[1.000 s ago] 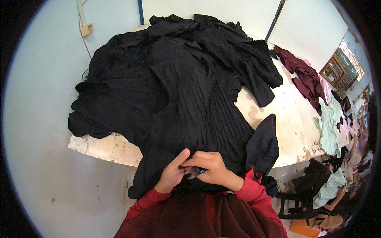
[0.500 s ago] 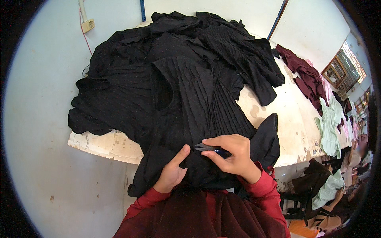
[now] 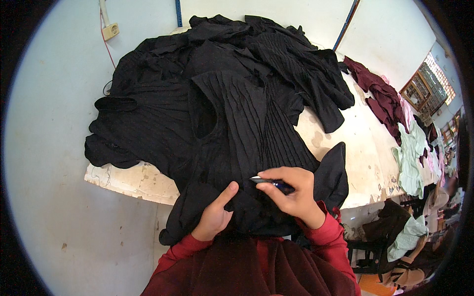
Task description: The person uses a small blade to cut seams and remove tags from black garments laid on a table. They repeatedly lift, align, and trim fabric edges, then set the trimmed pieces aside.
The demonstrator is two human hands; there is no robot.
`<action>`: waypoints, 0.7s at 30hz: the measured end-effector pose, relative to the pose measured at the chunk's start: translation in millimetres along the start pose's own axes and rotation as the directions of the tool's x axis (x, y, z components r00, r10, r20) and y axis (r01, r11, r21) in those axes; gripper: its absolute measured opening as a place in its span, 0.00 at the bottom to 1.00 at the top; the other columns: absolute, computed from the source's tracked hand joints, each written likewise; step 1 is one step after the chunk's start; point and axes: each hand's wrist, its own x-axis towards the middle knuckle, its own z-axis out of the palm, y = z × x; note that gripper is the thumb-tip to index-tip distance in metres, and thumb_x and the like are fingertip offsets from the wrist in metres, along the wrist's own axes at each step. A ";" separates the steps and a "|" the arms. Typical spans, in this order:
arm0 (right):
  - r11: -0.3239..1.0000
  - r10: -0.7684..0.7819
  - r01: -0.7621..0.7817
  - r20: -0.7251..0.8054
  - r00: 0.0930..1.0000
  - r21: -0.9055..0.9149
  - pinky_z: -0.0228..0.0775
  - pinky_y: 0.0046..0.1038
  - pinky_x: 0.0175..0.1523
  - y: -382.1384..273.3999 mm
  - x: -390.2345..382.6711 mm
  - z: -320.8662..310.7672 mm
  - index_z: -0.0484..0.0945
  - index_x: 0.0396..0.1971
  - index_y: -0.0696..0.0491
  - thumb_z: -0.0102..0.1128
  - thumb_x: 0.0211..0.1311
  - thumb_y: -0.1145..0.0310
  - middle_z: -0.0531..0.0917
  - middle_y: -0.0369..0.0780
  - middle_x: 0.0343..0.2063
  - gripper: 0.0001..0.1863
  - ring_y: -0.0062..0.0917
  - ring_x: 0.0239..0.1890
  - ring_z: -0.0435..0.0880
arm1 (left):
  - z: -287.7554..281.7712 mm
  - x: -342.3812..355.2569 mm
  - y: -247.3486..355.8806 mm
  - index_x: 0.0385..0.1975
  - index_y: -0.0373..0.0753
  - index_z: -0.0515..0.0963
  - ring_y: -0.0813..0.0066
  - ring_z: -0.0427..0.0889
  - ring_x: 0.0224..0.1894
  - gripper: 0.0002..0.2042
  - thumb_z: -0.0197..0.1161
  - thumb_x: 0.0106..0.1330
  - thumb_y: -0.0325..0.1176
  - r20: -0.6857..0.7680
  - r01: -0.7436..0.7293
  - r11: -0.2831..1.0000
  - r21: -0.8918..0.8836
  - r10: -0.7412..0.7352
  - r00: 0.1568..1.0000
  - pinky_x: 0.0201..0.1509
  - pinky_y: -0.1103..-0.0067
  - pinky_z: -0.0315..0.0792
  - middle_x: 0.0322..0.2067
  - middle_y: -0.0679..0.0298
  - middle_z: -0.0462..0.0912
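A black pleated garment [image 3: 237, 123] lies spread at the table's near edge, its round opening facing up. My left hand [image 3: 216, 212] is closed on a fold of it, thumb on top and the other fingers mostly hidden under the cloth. Just to the right, my right hand [image 3: 294, 190] grips a pair of thread snips [image 3: 281, 186] between thumb and fingers. Their short metal blades point left over the fabric and look pressed together. Whether a thread lies at the tips is too small to tell.
A heap of black garments [image 3: 217, 39] covers the back of the pale, stained table [image 3: 365, 143]. Maroon cloth [image 3: 380, 98] and mint-green cloth [image 3: 411, 158] lie along the right. A wall with a socket [image 3: 110, 31] stands at left; a dark chair [image 3: 368, 254] is lower right.
The right hand has shifted slightly to the right with the snips. Their blades, spread apart before, have come together. The left hand and the garment have hardly moved.
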 end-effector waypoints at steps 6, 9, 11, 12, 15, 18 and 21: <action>0.961 0.185 -0.187 0.026 0.982 0.202 0.68 0.22 0.30 -9.9 -3.9 16.1 0.80 0.27 0.58 0.70 0.48 0.71 0.81 0.39 0.25 0.09 0.21 0.24 0.78 | -7.6 -3.5 -7.5 0.53 0.31 0.70 0.67 0.74 0.53 0.17 0.52 0.68 0.33 0.029 -0.085 0.929 0.360 0.080 0.996 0.60 0.72 0.65 0.52 0.56 0.74; 0.975 0.202 -0.201 -0.007 0.979 0.090 0.67 0.21 0.29 -4.1 -4.4 24.1 0.80 0.26 0.58 0.69 0.49 0.71 0.81 0.38 0.23 0.08 0.19 0.23 0.78 | -17.3 0.7 -18.9 0.46 0.29 0.75 0.70 0.78 0.48 0.15 0.62 0.63 0.31 -0.007 -0.201 0.770 0.606 0.258 0.966 0.53 0.78 0.71 0.47 0.58 0.79; 0.927 0.338 -0.348 0.095 0.936 0.140 0.65 0.20 0.29 -8.1 -0.9 21.0 0.80 0.26 0.58 0.66 0.53 0.71 0.79 0.34 0.21 0.06 0.17 0.23 0.76 | -24.1 0.1 -19.7 0.46 0.30 0.76 0.71 0.78 0.47 0.16 0.63 0.62 0.32 0.028 -0.257 0.627 0.736 0.350 0.936 0.52 0.79 0.71 0.46 0.59 0.79; 0.887 0.393 -0.418 0.155 0.907 0.197 0.64 0.20 0.29 -3.7 -0.5 19.9 0.80 0.26 0.58 0.65 0.54 0.72 0.79 0.32 0.21 0.05 0.16 0.23 0.75 | -25.8 1.3 -20.2 0.46 0.30 0.76 0.72 0.78 0.47 0.16 0.63 0.61 0.33 0.030 -0.261 0.575 0.776 0.379 0.925 0.51 0.80 0.71 0.46 0.59 0.79; 0.211 0.529 -0.718 0.540 0.654 0.663 0.50 0.16 0.22 18.3 -1.0 13.6 0.76 0.31 0.56 0.62 0.58 0.72 0.70 0.28 0.16 0.05 0.10 0.17 0.62 | -19.9 0.9 -16.9 0.46 0.30 0.76 0.74 0.78 0.46 0.17 0.64 0.61 0.33 -0.049 -0.181 0.677 0.713 0.306 0.951 0.52 0.81 0.70 0.45 0.59 0.80; 0.010 0.418 -0.684 0.618 0.666 0.730 0.46 0.15 0.21 22.9 -4.5 11.7 0.76 0.33 0.56 0.63 0.57 0.70 0.68 0.28 0.18 0.07 0.09 0.17 0.59 | -8.0 -2.1 -8.0 0.46 0.29 0.76 0.74 0.78 0.46 0.16 0.63 0.62 0.33 -0.071 -0.060 0.872 0.486 0.108 0.992 0.53 0.81 0.70 0.45 0.60 0.80; 0.648 0.404 -0.468 0.251 0.880 0.601 0.63 0.16 0.34 15.8 -2.3 12.5 0.76 0.41 0.57 0.67 0.54 0.68 0.76 0.31 0.26 0.16 0.14 0.27 0.73 | -1.8 -3.8 -5.7 0.49 0.29 0.73 0.72 0.75 0.50 0.17 0.59 0.64 0.32 -0.038 -0.050 0.930 0.364 0.069 0.997 0.57 0.78 0.66 0.48 0.59 0.77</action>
